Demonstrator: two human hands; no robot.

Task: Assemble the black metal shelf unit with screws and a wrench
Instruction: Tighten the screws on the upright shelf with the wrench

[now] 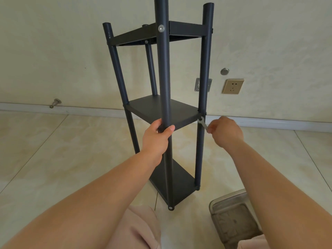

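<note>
The black metal shelf unit (162, 110) stands upright on the tiled floor, with three shelves between four round posts. My left hand (158, 135) grips the near front post at the level of the middle shelf. My right hand (224, 131) holds a small silver wrench (202, 124), whose head sits at the right post's joint with the middle shelf. A silver screw head (161, 28) shows on the near post at the top shelf.
A clear plastic container (233, 218) sits on the floor at the lower right, by my knee. Behind the shelf is a wall with a gold socket (233, 86), a metal bracket (197, 85) and a door stop (55, 102) near the skirting.
</note>
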